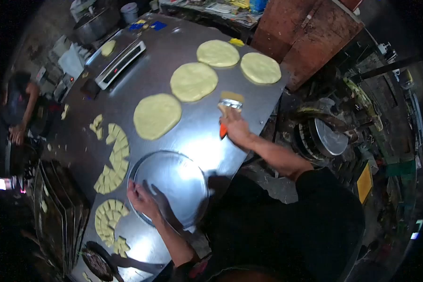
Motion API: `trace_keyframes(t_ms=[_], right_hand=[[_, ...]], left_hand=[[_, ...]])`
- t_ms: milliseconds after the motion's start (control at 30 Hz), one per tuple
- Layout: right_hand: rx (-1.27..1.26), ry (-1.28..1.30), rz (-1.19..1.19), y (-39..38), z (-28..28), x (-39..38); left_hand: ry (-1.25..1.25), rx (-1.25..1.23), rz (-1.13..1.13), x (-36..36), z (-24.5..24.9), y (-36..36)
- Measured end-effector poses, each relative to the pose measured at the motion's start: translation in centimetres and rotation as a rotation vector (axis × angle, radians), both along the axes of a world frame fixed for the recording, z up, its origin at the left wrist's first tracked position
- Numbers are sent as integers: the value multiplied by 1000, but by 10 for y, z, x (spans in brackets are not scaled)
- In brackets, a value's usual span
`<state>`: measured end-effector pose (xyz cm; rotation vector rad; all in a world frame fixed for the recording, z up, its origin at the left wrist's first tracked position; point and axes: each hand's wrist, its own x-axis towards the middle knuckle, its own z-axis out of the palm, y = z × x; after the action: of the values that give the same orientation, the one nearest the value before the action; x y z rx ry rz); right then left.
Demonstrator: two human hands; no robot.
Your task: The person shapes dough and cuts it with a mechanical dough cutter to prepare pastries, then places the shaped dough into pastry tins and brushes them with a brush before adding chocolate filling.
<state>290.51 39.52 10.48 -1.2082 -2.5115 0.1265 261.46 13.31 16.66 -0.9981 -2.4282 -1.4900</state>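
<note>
My right hand (236,128) grips a flat pastry brush (230,104) with an orange handle and pale bristles, held just over the steel table near its right edge. My left hand (143,201) rests on the left rim of a round metal tray (174,183) lying flat on the table in front of me. Several rolled-out dough rounds lie in a row beyond the brush, the nearest (157,115) to the left of it, another (193,81) above it.
Cut dough squares (113,160) lie in arcs left of the tray, more (109,221) nearer me. A long metal tool (120,63) and pots (96,23) sit at the far end. Another person (19,108) crouches at left. Stacked pans (329,136) stand right of the table.
</note>
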Motion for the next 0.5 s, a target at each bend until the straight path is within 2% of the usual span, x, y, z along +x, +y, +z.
trace_keyframes(t_ms=[33, 100, 133, 167, 200, 233, 267, 333, 367, 433, 467, 500], right_hand=[[-35, -96, 33, 3, -4, 0], [-262, -170, 110, 15, 18, 15], [-367, -126, 143, 39, 29, 23], [-470, -88, 176, 73, 43, 35], [-653, -41, 9, 107, 76, 46], [-593, 85, -111, 147, 72, 62], [-524, 205, -228, 186, 65, 80], [-367, 290, -378, 257, 45, 117], [-429, 201, -439, 290, 38, 133], [-270, 45, -301, 333, 12, 163], [-271, 44, -299, 349, -3, 173], [-237, 111, -276, 364, -15, 182]], left_hand=[[-39, 13, -112, 14, 9, 31], [-240, -26, -285, 46, 19, 98], [-226, -60, -394, 61, 20, 134], [-344, -48, -499, 86, 28, 178], [-325, -83, -614, 103, 19, 220], [-300, -105, -729, 126, 22, 266], [-381, -118, -871, 151, 26, 311], [-493, -79, -1011, 194, -14, 404], [-525, -46, -1058, 215, -31, 447], [-95, -130, -1057, 247, -55, 519], [-97, -130, -1055, 258, -75, 549], [100, -166, -990, 268, -96, 574]])
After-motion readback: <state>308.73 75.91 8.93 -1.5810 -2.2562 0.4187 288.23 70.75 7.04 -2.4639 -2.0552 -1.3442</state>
